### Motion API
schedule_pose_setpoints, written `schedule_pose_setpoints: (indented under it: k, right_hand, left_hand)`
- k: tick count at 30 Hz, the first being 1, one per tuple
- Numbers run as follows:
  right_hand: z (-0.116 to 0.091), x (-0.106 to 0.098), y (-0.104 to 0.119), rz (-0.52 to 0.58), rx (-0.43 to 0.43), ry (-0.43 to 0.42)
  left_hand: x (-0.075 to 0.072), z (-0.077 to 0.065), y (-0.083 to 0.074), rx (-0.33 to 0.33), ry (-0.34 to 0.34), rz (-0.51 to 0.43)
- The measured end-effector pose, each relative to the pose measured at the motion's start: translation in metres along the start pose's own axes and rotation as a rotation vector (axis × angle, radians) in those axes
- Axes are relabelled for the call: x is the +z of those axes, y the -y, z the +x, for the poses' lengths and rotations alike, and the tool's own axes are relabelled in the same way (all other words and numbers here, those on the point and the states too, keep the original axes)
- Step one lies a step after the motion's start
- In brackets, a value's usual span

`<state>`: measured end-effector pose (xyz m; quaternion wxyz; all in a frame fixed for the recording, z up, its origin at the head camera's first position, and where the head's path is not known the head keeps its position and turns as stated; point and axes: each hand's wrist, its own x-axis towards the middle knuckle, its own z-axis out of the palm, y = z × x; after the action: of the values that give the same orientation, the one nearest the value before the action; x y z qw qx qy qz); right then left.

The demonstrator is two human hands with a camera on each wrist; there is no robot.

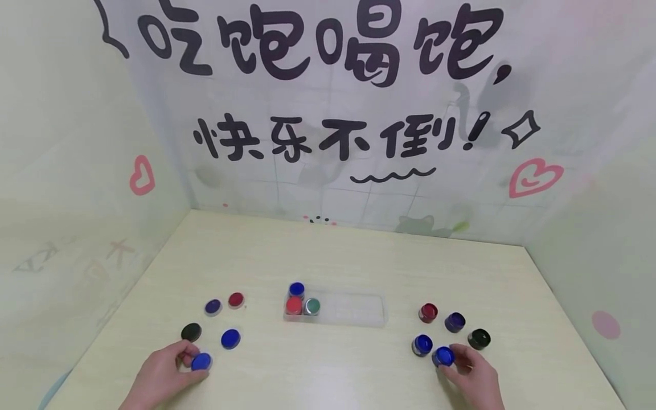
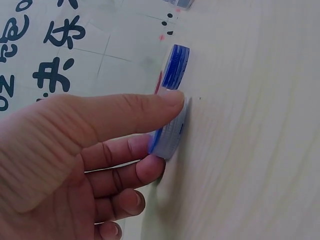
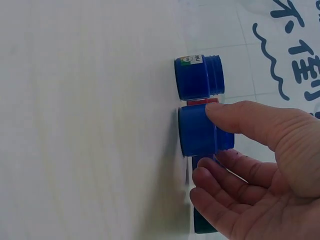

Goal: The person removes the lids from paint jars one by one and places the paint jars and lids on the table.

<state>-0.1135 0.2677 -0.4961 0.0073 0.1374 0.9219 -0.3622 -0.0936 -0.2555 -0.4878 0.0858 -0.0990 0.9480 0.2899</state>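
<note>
My left hand pinches a blue lid between thumb and fingers at the front left. The left wrist view shows that lid on edge, with a second blue lid beyond it. At the front right, my right hand grips an open blue paint jar, thumb on one side and fingers on the other. Right beside this jar stands another open blue jar; in the right wrist view its label faces the camera.
Around the left hand lie a black lid, a purple lid, a red lid and a blue lid. Open red, purple and black jars stand right. A clear tray holds three capped jars.
</note>
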Motion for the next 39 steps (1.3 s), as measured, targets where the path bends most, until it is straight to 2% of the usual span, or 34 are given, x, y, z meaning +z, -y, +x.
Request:
schedule_pose_setpoints:
  k: [4,7,9,13,15,18,22,28,34,39]
  right_hand:
    - [-0.003,-0.006,0.008,0.033,-0.040,-0.025]
    - [-0.004,-0.009,0.018,0.077,-0.090,-0.067]
    - [-0.003,-0.009,0.026,0.088,-0.142,-0.133]
    - [-0.002,-0.005,0.040,0.112,-0.293,-0.233]
    - [-0.001,-0.003,0.047,0.129,-0.354,-0.235]
    - [0.001,0.004,0.058,0.169,-0.436,-0.224]
    - [0.003,0.017,0.075,0.216,-0.519,-0.188]
    - [0.013,0.043,0.099,0.280,-0.591,-0.102]
    - [0.020,0.068,0.123,0.292,-0.608,0.025]
    - [0.028,0.085,0.137,0.262,-0.637,0.097]
  left_hand:
    - [-0.003,0.000,-0.002,-0.003,0.011,0.023]
    - [-0.007,-0.001,-0.006,0.040,-0.044,0.056]
    - [-0.010,0.000,-0.011,0.103,-0.115,0.053]
    - [-0.012,0.006,-0.026,0.244,-0.231,-0.041]
    - [-0.011,0.011,-0.034,0.301,-0.250,-0.094]
    - [-0.010,0.019,-0.046,0.379,-0.254,-0.128]
    - [-0.008,0.033,-0.062,0.444,-0.182,-0.154]
    - [0.001,0.053,-0.084,0.519,-0.050,-0.177]
    - [0.013,0.066,-0.101,0.531,0.024,-0.161]
    - [0.022,0.076,-0.109,0.529,0.062,-0.160]
